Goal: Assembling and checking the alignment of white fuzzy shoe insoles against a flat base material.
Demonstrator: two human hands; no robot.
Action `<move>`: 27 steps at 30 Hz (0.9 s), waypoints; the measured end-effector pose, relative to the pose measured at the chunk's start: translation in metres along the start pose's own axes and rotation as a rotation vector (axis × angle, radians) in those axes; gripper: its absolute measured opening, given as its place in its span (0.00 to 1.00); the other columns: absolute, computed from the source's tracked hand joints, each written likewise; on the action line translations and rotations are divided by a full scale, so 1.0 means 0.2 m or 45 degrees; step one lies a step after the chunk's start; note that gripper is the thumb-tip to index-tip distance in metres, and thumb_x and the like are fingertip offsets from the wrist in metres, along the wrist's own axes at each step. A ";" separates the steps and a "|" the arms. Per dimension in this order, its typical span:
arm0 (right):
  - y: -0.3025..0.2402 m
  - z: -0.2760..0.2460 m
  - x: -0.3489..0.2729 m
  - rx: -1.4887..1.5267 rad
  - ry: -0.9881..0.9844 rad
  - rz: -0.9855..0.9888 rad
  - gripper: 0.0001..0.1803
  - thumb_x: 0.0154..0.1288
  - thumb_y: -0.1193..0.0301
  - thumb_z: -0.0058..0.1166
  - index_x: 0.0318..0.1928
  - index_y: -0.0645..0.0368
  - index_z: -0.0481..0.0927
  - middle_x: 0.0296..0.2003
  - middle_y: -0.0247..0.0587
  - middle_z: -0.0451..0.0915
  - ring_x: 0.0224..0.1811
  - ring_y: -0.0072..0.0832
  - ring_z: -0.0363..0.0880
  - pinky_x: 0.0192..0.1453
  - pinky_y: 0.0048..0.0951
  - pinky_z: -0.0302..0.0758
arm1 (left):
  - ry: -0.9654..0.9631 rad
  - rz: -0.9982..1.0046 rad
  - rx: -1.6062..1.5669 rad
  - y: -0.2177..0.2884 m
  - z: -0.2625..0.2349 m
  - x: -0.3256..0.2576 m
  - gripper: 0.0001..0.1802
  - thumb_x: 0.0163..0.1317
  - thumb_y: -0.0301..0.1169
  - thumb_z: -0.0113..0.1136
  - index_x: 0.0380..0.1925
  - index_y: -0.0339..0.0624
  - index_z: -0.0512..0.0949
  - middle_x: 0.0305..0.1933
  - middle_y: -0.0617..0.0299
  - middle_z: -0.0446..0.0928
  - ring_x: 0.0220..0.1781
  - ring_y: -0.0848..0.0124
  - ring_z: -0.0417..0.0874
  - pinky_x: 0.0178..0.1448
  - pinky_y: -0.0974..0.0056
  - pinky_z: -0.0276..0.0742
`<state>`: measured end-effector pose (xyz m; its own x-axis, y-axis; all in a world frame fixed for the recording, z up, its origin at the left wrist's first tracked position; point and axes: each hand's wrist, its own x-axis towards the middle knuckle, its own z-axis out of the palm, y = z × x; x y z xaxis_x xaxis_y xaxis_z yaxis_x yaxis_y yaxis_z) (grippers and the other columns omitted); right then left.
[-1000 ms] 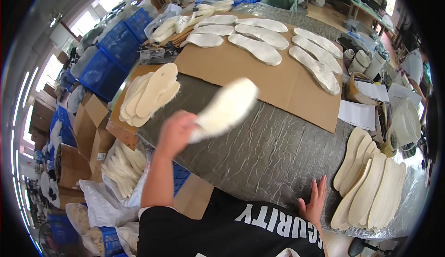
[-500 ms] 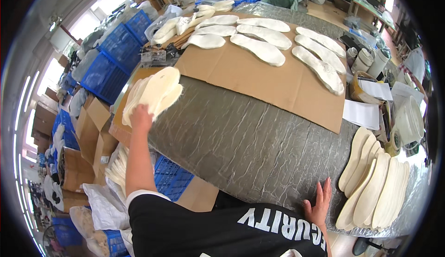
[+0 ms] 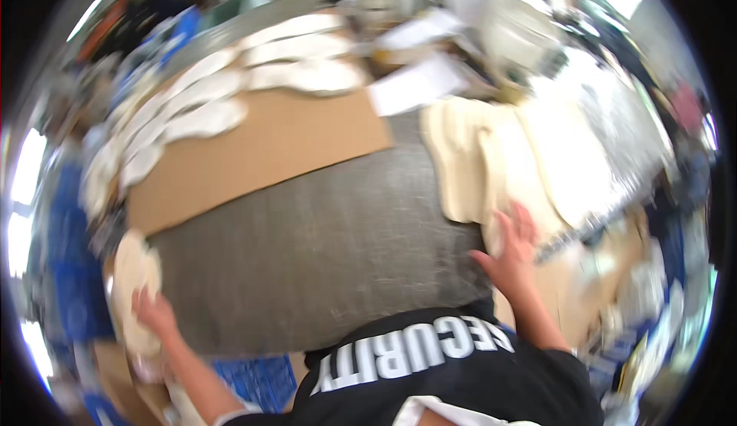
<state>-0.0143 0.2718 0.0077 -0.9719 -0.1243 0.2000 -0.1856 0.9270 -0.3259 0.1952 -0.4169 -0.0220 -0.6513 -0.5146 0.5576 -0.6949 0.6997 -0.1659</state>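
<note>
right hand [image 3: 512,253] has moved to pale insoles [image 3: 514,165]; blue crate's [image 3: 257,380] contents are blurred.

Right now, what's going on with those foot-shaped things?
A person's left hand is at a pile of pale insoles on the left; blur hides whether it grips one. The right hand, spread open, is by the near end of cream insoles on the right. White insoles lie in rows on cardboard.

Readable: one word only, big white capital letters [image 3: 407,349] across the black shirt [image 3: 345,399], near side, upside down to camera. White sheet [image 3: 418,87] at far right: any print too blurred to read.
</note>
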 end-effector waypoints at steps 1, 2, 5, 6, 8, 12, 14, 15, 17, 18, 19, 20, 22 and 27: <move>0.04 0.03 0.02 -0.004 0.002 -0.029 0.43 0.39 0.62 0.77 0.60 0.53 0.74 0.69 0.51 0.62 0.73 0.49 0.55 0.74 0.51 0.52 | -0.062 -0.006 -0.037 0.10 -0.05 0.04 0.21 0.57 0.30 0.66 0.51 0.38 0.79 0.62 0.46 0.73 0.62 0.46 0.73 0.63 0.45 0.69; 0.09 0.03 0.02 -0.012 0.006 -0.056 0.42 0.40 0.62 0.77 0.60 0.53 0.74 0.68 0.50 0.62 0.73 0.48 0.55 0.74 0.50 0.52 | -0.057 0.076 -0.116 0.29 -0.08 0.08 0.20 0.58 0.29 0.66 0.51 0.37 0.78 0.62 0.46 0.72 0.61 0.46 0.73 0.63 0.46 0.70; 0.18 0.02 0.00 -0.018 0.044 -0.143 0.41 0.40 0.60 0.76 0.59 0.52 0.75 0.69 0.47 0.62 0.73 0.47 0.55 0.74 0.51 0.50 | -0.055 0.398 -0.390 0.81 -0.13 0.14 0.18 0.58 0.27 0.65 0.49 0.36 0.78 0.61 0.48 0.73 0.62 0.47 0.72 0.65 0.48 0.68; 0.17 -0.03 0.00 -0.028 0.055 -0.107 0.41 0.40 0.60 0.76 0.59 0.52 0.75 0.69 0.47 0.62 0.73 0.47 0.55 0.74 0.51 0.50 | -0.100 0.523 -0.447 1.01 -0.20 0.14 0.18 0.58 0.26 0.65 0.49 0.36 0.78 0.60 0.48 0.73 0.63 0.48 0.71 0.66 0.49 0.67; 0.12 -0.11 0.02 -0.154 -0.026 -0.120 0.38 0.41 0.59 0.75 0.57 0.51 0.76 0.69 0.45 0.62 0.74 0.46 0.54 0.73 0.52 0.51 | -0.123 0.691 -0.755 1.37 -0.31 0.09 0.17 0.56 0.26 0.65 0.46 0.37 0.78 0.59 0.50 0.74 0.61 0.49 0.72 0.66 0.48 0.66; 0.21 -0.14 0.00 -0.206 0.022 -0.044 0.38 0.40 0.59 0.76 0.55 0.50 0.77 0.69 0.45 0.61 0.74 0.46 0.54 0.72 0.52 0.51 | -0.281 1.129 -1.173 2.00 -0.57 -0.07 0.15 0.53 0.26 0.65 0.43 0.41 0.79 0.55 0.54 0.76 0.61 0.52 0.73 0.66 0.50 0.65; 0.30 -0.21 0.01 -0.194 0.026 -0.020 0.35 0.40 0.60 0.75 0.53 0.51 0.77 0.68 0.46 0.63 0.72 0.46 0.57 0.72 0.49 0.55 | -0.312 1.383 -1.332 2.25 -0.73 -0.18 0.15 0.52 0.28 0.66 0.42 0.42 0.80 0.54 0.56 0.77 0.61 0.54 0.73 0.66 0.50 0.65; 0.35 -0.23 0.02 -0.223 -0.027 -0.057 0.34 0.40 0.61 0.74 0.51 0.52 0.78 0.67 0.46 0.64 0.71 0.46 0.58 0.71 0.48 0.56 | -0.320 1.507 -1.412 2.35 -0.79 -0.23 0.15 0.52 0.28 0.66 0.41 0.42 0.80 0.54 0.57 0.77 0.62 0.55 0.73 0.66 0.50 0.65; 0.38 -0.28 0.06 -0.223 -0.052 -0.225 0.24 0.43 0.66 0.71 0.43 0.55 0.80 0.63 0.46 0.70 0.67 0.41 0.65 0.68 0.46 0.62 | -0.339 1.723 -1.517 2.51 -0.89 -0.31 0.15 0.53 0.28 0.65 0.42 0.42 0.81 0.55 0.57 0.77 0.62 0.57 0.73 0.66 0.50 0.65; 0.37 -0.29 0.07 -0.225 -0.051 -0.221 0.24 0.43 0.66 0.71 0.43 0.55 0.80 0.63 0.46 0.70 0.67 0.41 0.65 0.68 0.46 0.62 | -0.348 1.822 -1.551 2.58 -0.93 -0.34 0.15 0.53 0.28 0.65 0.43 0.42 0.81 0.56 0.57 0.77 0.63 0.57 0.73 0.66 0.50 0.65; 0.36 -0.30 0.07 -0.272 -0.047 -0.373 0.19 0.45 0.68 0.69 0.39 0.56 0.80 0.60 0.44 0.73 0.65 0.39 0.67 0.66 0.46 0.64 | -0.338 1.824 -1.547 2.63 -0.98 -0.37 0.15 0.53 0.28 0.65 0.43 0.42 0.81 0.56 0.57 0.77 0.63 0.57 0.73 0.66 0.50 0.65; 0.35 -0.31 0.07 -0.320 -0.043 -0.526 0.13 0.47 0.70 0.66 0.36 0.57 0.80 0.57 0.42 0.76 0.62 0.36 0.70 0.64 0.45 0.66 | -0.274 1.904 -1.553 2.67 -1.03 -0.39 0.16 0.52 0.28 0.66 0.44 0.42 0.80 0.56 0.57 0.77 0.63 0.58 0.73 0.67 0.50 0.65; 0.38 -0.32 0.08 -0.389 0.103 -0.586 0.10 0.49 0.71 0.63 0.33 0.58 0.80 0.54 0.40 0.78 0.59 0.35 0.73 0.62 0.43 0.68 | -0.211 1.994 -1.563 2.74 -1.05 -0.41 0.18 0.52 0.28 0.67 0.45 0.41 0.80 0.57 0.56 0.77 0.64 0.59 0.73 0.67 0.51 0.66; 0.36 -0.54 0.25 -0.247 0.644 -0.422 0.06 0.50 0.73 0.61 0.30 0.58 0.80 0.47 0.37 0.80 0.50 0.33 0.79 0.55 0.41 0.71 | -0.899 1.739 -1.813 2.79 -0.86 -0.43 0.26 0.55 0.31 0.68 0.55 0.40 0.75 0.66 0.54 0.70 0.69 0.56 0.69 0.70 0.50 0.63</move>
<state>-0.0612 0.3702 0.0950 -0.6698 -0.2772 0.6888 -0.3893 0.9211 -0.0079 -0.0835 0.1029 -0.0217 -0.6419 0.7214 0.2598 0.6530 0.3368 0.6783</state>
